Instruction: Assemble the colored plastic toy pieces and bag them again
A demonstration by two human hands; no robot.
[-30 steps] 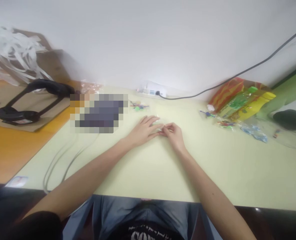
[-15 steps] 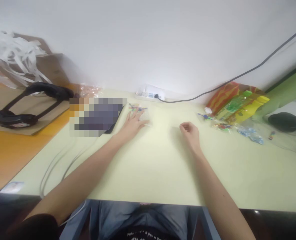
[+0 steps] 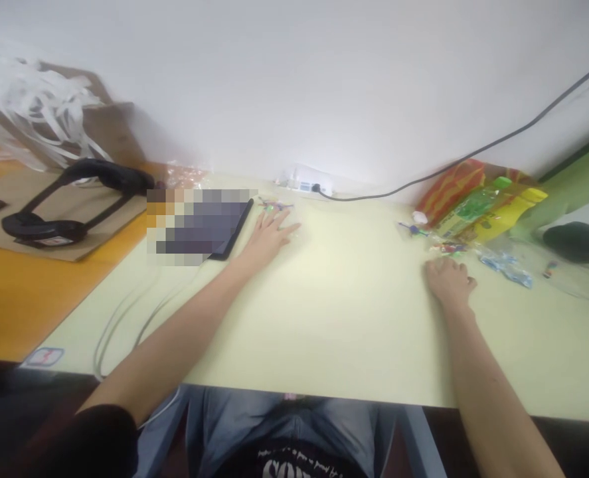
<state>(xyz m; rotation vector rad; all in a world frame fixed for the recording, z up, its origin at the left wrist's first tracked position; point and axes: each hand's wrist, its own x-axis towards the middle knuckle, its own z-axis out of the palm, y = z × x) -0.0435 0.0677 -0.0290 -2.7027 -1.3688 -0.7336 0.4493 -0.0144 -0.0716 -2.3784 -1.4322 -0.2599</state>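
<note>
The left hand [image 3: 269, 234] is laid flat with fingers spread, their tips at the small coloured toy [image 3: 273, 205] at eleven o'clock on the desk [image 3: 324, 318]; the right hand [image 3: 447, 277] is curled loosely, holding nothing, just short of the small packets [image 3: 448, 249] at two o'clock. With attention split, the toy could be nudged toward the power strip [image 3: 307, 182], or a packet knocked aside.
</note>
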